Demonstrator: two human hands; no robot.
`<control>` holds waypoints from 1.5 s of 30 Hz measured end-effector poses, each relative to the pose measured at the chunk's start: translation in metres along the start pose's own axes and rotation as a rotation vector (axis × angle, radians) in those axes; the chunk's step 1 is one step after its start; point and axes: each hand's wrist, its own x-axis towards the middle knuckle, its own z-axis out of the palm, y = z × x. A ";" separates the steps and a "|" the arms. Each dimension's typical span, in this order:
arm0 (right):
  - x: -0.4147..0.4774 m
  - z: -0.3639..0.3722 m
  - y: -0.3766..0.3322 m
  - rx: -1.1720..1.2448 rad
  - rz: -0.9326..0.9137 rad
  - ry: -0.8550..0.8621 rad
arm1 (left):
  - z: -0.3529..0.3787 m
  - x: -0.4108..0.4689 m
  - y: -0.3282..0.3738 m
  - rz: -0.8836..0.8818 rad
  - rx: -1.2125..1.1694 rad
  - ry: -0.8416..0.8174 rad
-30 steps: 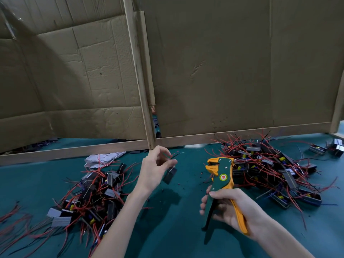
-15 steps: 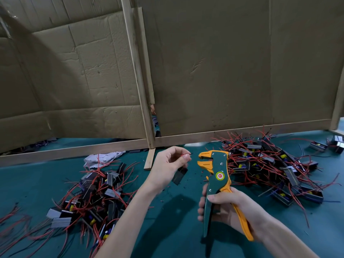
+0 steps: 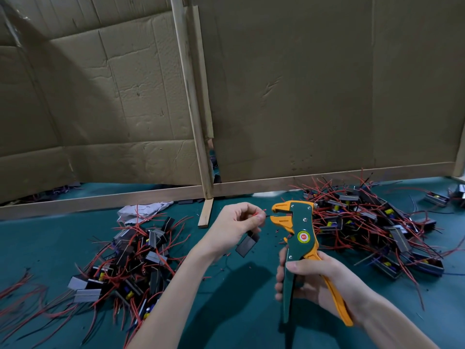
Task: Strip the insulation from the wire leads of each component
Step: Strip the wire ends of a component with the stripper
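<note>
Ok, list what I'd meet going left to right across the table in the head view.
Left pile of components → left hand, pinching one component by its wires → wire stripper, held by the right hand → right pile of components.

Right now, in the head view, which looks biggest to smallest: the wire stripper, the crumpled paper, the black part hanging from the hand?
1. Wire stripper
2. Crumpled paper, farther away, so unsure
3. Black component under the left hand
</note>
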 end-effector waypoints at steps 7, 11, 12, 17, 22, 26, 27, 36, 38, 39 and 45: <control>-0.003 0.002 -0.002 -0.030 0.005 0.003 | -0.001 -0.003 0.005 -0.019 -0.016 -0.037; -0.003 0.003 -0.001 -0.073 0.021 0.046 | -0.002 -0.005 0.009 -0.026 -0.019 -0.065; -0.003 0.004 -0.001 -0.093 0.024 0.069 | -0.002 -0.005 0.010 -0.030 -0.020 -0.074; -0.004 0.013 0.005 -0.156 0.045 0.188 | -0.008 -0.005 0.011 -0.040 -0.002 -0.076; 0.001 0.015 0.014 -0.163 0.062 0.354 | -0.006 -0.006 0.001 -0.089 -0.115 -0.104; 0.002 0.013 0.006 0.027 0.009 0.238 | 0.002 -0.006 -0.008 -0.057 -0.002 -0.087; 0.002 0.011 0.004 0.042 0.001 0.195 | 0.001 -0.005 -0.007 -0.046 0.006 -0.044; 0.000 0.003 0.000 -0.048 -0.024 0.063 | -0.016 -0.007 0.013 -0.016 0.071 0.005; 0.000 0.004 0.000 -0.049 -0.021 0.048 | -0.014 -0.008 0.017 -0.035 0.101 -0.032; 0.000 0.004 0.000 -0.048 -0.019 0.046 | -0.014 -0.009 0.018 -0.039 0.113 -0.047; -0.003 0.004 -0.003 -0.065 0.000 0.034 | -0.011 -0.011 0.022 -0.038 0.115 -0.130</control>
